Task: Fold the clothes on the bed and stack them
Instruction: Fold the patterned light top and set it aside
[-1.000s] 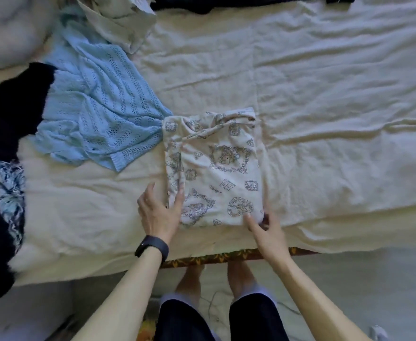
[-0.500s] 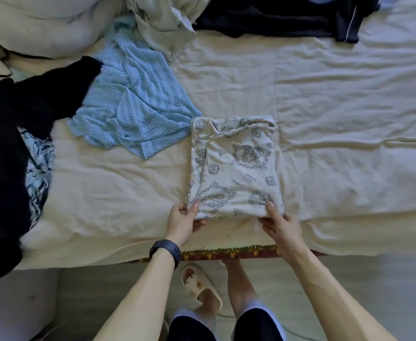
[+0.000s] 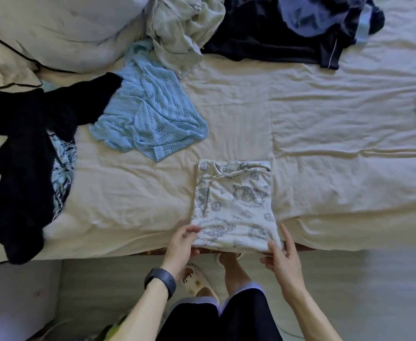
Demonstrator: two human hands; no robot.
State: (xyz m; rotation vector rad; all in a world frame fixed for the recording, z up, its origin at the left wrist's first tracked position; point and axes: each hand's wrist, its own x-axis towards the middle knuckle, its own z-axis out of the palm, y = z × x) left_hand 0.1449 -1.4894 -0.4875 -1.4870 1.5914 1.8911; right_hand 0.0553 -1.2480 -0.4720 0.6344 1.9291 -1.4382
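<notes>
Head view shows the folded printed shirt (image 3: pixel 234 205) lying at the near edge of the bed (image 3: pixel 325 119), at 6 o'clock, the left hand (image 3: pixel 181 244) and right hand (image 3: pixel 282 258) apart, each pinching a near corner with thumb on top, probably to lift it flat for stacking, while a blue knit top (image 3: pixel 150 119) lies unfolded at 10 o'clock.

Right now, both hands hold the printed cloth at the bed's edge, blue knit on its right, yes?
No: the head view shows the blue knit left of the printed cloth, not right. Left hand and right hand do hold it at the bed edge.
</notes>
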